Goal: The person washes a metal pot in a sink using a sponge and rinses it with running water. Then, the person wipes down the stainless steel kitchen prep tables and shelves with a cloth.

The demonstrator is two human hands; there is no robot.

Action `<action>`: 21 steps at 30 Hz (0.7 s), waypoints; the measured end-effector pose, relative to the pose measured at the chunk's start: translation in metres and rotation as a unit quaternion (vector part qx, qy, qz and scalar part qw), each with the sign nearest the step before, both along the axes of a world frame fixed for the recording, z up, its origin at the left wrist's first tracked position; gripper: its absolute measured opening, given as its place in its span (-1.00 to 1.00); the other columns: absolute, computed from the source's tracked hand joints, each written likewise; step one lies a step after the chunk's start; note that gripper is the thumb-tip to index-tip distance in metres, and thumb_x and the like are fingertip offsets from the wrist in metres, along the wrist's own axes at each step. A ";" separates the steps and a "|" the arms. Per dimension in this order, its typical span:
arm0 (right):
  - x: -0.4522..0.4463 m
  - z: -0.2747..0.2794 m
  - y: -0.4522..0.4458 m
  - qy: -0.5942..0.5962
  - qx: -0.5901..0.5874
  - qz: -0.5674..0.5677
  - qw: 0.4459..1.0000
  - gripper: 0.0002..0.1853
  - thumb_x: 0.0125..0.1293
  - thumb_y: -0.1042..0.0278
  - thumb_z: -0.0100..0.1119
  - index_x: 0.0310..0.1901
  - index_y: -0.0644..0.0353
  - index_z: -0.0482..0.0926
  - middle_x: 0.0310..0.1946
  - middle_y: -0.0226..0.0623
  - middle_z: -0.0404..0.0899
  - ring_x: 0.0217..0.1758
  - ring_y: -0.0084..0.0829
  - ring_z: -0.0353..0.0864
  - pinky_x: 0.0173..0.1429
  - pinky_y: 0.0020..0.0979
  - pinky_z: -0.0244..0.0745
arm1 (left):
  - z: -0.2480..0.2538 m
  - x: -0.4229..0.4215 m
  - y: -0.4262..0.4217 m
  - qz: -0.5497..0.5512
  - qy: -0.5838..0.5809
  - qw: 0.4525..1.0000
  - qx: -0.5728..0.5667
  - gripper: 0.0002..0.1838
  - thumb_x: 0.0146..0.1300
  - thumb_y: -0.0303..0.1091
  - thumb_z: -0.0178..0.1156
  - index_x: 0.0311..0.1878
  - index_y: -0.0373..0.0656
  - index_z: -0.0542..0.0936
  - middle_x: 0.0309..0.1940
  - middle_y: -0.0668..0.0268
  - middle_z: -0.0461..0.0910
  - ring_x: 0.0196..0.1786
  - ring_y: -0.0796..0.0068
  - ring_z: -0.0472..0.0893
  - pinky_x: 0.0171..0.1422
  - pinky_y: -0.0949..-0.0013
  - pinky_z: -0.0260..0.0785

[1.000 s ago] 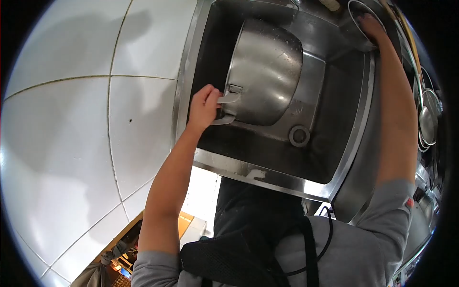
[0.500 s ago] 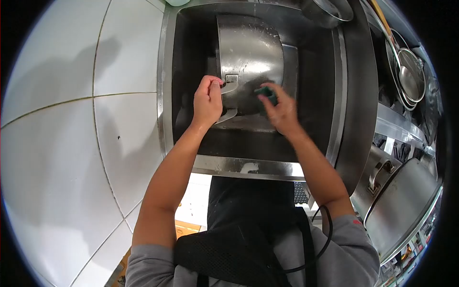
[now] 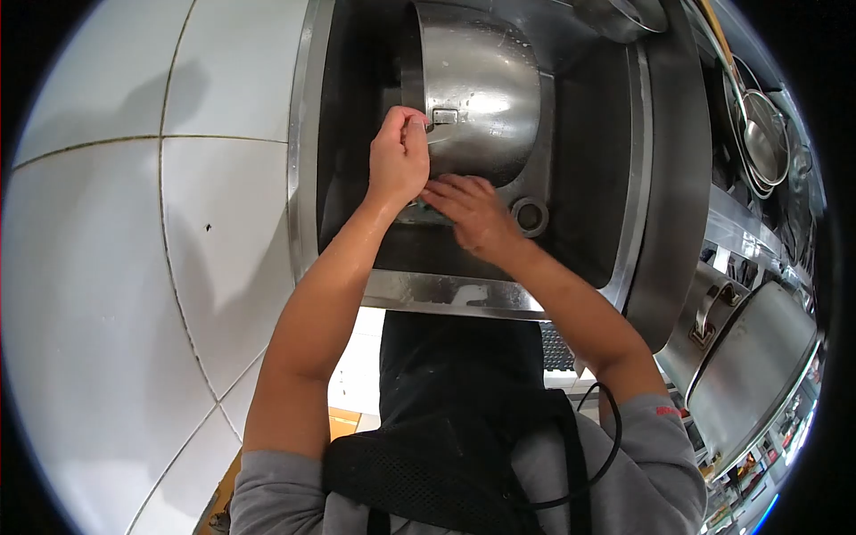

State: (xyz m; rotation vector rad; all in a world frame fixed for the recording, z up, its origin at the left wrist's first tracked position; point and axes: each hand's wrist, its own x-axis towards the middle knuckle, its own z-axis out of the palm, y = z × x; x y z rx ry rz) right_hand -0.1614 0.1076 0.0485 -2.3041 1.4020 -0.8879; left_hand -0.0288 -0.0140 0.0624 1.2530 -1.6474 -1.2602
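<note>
A large steel pot [image 3: 486, 94] lies tipped on its side in the dark sink [image 3: 588, 152], its opening toward the left. My left hand [image 3: 399, 160] is closed around the pot's handle at the rim. Against the lower side of the pot, near the handle, rests my right hand [image 3: 473, 212], its fingers bent and pressed close together. Whatever is under those fingers is hidden. The round drain [image 3: 530, 217] shows just right of my right hand.
A metal bowl [image 3: 624, 18] sits at the sink's back right corner. Strainers and a ladle [image 3: 762, 152] hang at the right, above large steel pots [image 3: 753, 370]. White tiles [image 3: 89, 294] cover the left side. The sink's front edge [image 3: 446, 294] runs before my body.
My right hand has come from the bowl at the back right to the pot, with a green scrubber showing half a second ago, then down toward the handle. The pot has turned slightly.
</note>
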 end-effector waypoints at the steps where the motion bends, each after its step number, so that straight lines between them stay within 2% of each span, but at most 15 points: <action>1: -0.014 -0.005 0.000 -0.012 0.038 -0.015 0.999 -0.36 -0.09 0.60 0.20 0.18 0.16 0.49 0.12 -0.15 0.48 0.18 -0.10 0.46 0.23 -0.12 0.37 | 0.000 -0.001 0.001 0.009 0.002 1.000 0.002 -0.83 0.45 -0.34 -0.02 -0.20 -0.20 0.51 -0.51 0.39 0.48 -0.50 0.65 0.42 -0.38 0.48 0.32; 2: -0.022 -0.003 -0.001 -0.023 0.075 -0.031 0.996 -0.36 -0.08 0.62 0.18 0.17 0.16 0.52 0.15 -0.16 0.49 0.22 -0.12 0.45 0.26 -0.14 0.37 | 0.000 -0.001 0.000 0.018 0.004 1.000 0.005 -0.84 0.43 -0.36 0.00 -0.21 -0.24 0.50 -0.60 0.35 0.45 -0.50 0.60 0.40 -0.35 0.42 0.30; 3: -0.026 -0.001 0.000 -0.021 0.075 -0.029 0.997 -0.36 -0.08 0.62 0.18 0.17 0.16 0.52 0.15 -0.16 0.49 0.22 -0.12 0.45 0.26 -0.14 0.37 | 0.000 -0.001 0.001 0.020 0.006 1.000 0.005 -0.84 0.43 -0.36 0.00 -0.21 -0.24 0.50 -0.60 0.35 0.45 -0.50 0.60 0.40 -0.35 0.42 0.30; 5: -0.033 0.006 -0.001 -0.149 0.188 -0.177 0.955 -0.41 -0.08 0.62 0.15 0.12 0.18 0.56 0.17 -0.14 0.50 0.21 -0.12 0.46 0.25 -0.13 0.38 | 0.003 -0.001 0.000 0.006 0.021 1.000 -0.005 -0.84 0.43 -0.36 0.00 -0.21 -0.24 0.50 -0.60 0.32 0.46 -0.51 0.59 0.40 -0.35 0.41 0.30; 6: -0.032 0.004 -0.004 -0.147 0.188 -0.175 0.955 -0.41 -0.08 0.62 0.15 0.12 0.18 0.56 0.17 -0.14 0.50 0.21 -0.12 0.46 0.25 -0.13 0.38 | 0.005 -0.002 0.000 0.008 0.022 1.000 -0.006 -0.84 0.43 -0.36 0.00 -0.21 -0.24 0.50 -0.60 0.32 0.46 -0.51 0.59 0.40 -0.35 0.41 0.30; 8: -0.019 -0.003 -0.009 -0.082 0.067 -0.148 0.983 -0.41 -0.07 0.62 0.13 0.13 0.19 0.56 0.19 -0.16 0.50 0.24 -0.14 0.45 0.29 -0.12 0.34 | 0.008 -0.002 0.002 0.009 -0.009 0.999 -0.039 -0.84 0.42 -0.37 0.01 -0.22 -0.24 0.50 -0.60 0.31 0.46 -0.51 0.59 0.42 -0.35 0.41 0.31; 9: -0.006 -0.001 -0.009 -0.082 0.067 -0.149 0.983 -0.41 -0.07 0.62 0.13 0.13 0.19 0.56 0.19 -0.16 0.50 0.24 -0.14 0.45 0.29 -0.12 0.34 | 0.007 -0.001 0.002 0.008 -0.009 0.999 -0.039 -0.84 0.42 -0.37 0.01 -0.22 -0.24 0.50 -0.60 0.31 0.46 -0.51 0.59 0.42 -0.35 0.41 0.31; 11: 0.017 0.004 -0.005 -0.026 0.070 -0.003 0.997 -0.39 -0.07 0.59 0.14 0.16 0.18 0.55 0.18 -0.18 0.52 0.25 -0.17 0.46 0.32 -0.12 0.30 | 0.006 -0.002 0.001 0.015 0.000 0.999 -0.029 -0.85 0.40 -0.37 0.02 -0.23 -0.24 0.51 -0.60 0.28 0.46 -0.52 0.57 0.43 -0.34 0.40 0.32; 14: -0.001 0.001 -0.006 -0.005 0.065 0.001 0.998 -0.35 -0.07 0.63 0.07 0.20 0.16 0.51 0.19 -0.24 0.52 0.26 -0.21 0.45 0.34 -0.16 0.27 | 0.004 -0.001 0.000 0.016 -0.032 0.998 -0.045 -0.85 0.40 -0.37 0.02 -0.23 -0.24 0.51 -0.59 0.24 0.49 -0.53 0.50 0.48 -0.34 0.38 0.35; 16: -0.010 -0.008 -0.007 0.032 0.066 -0.003 0.997 -0.33 -0.07 0.59 0.06 0.23 0.15 0.48 0.21 -0.27 0.52 0.24 -0.20 0.46 0.28 -0.15 0.31 | 0.005 -0.001 0.002 0.025 -0.035 0.997 -0.066 -0.85 0.40 -0.37 0.02 -0.23 -0.23 0.51 -0.59 0.21 0.51 -0.53 0.46 0.51 -0.34 0.35 0.36; 18: -0.006 0.003 -0.005 0.041 0.112 -0.029 0.992 -0.40 -0.03 0.56 0.11 0.18 0.16 0.53 0.19 -0.27 0.54 0.20 -0.22 0.46 0.22 -0.16 0.34 | 0.006 -0.002 0.001 0.032 -0.032 0.995 -0.092 -0.84 0.40 -0.36 0.01 -0.23 -0.23 0.51 -0.58 0.19 0.53 -0.53 0.41 0.53 -0.33 0.33 0.37; 19: 0.007 0.004 -0.005 0.008 0.076 -0.016 0.997 -0.39 -0.04 0.55 0.12 0.18 0.16 0.53 0.18 -0.32 0.55 0.15 -0.23 0.48 0.14 -0.18 0.36 | 0.006 -0.003 0.002 0.030 -0.035 0.994 -0.096 -0.84 0.40 -0.36 0.01 -0.23 -0.22 0.51 -0.57 0.18 0.54 -0.52 0.37 0.55 -0.33 0.32 0.38; 21: 0.017 0.009 -0.004 0.001 0.074 -0.010 0.997 -0.39 -0.04 0.55 0.12 0.17 0.16 0.53 0.18 -0.34 0.55 0.14 -0.25 0.48 0.12 -0.20 0.36 | 0.007 -0.002 0.000 0.033 -0.038 0.993 -0.104 -0.84 0.40 -0.35 0.01 -0.23 -0.22 0.51 -0.56 0.16 0.55 -0.51 0.34 0.57 -0.32 0.30 0.39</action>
